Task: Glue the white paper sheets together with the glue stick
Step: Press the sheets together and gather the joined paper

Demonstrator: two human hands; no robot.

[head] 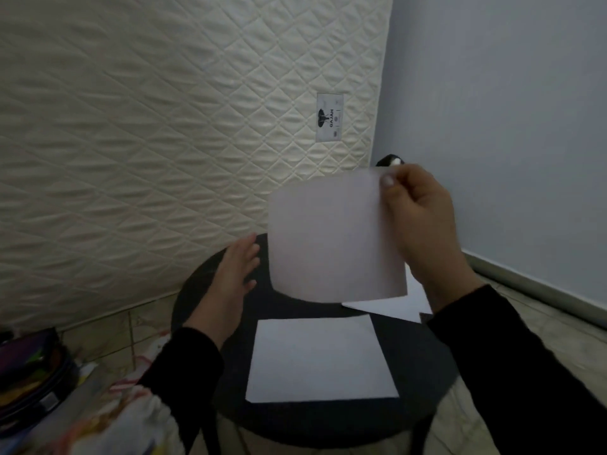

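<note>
My right hand (420,218) pinches the top right corner of a white paper sheet (331,238) and holds it upright in the air over the round black table (420,366). A second white sheet (320,359) lies flat on the table near me. Part of another white sheet (394,307) shows on the table behind the raised one. My left hand (233,274) hovers open over the table's left side, fingers apart, holding nothing. No glue stick can be seen.
A quilted cream mattress (164,126) leans upright behind the table. A pale blue wall (509,126) stands on the right. A small dark object (391,160) shows behind the held sheet. Colourful bags and cloth (49,382) lie on the floor at left.
</note>
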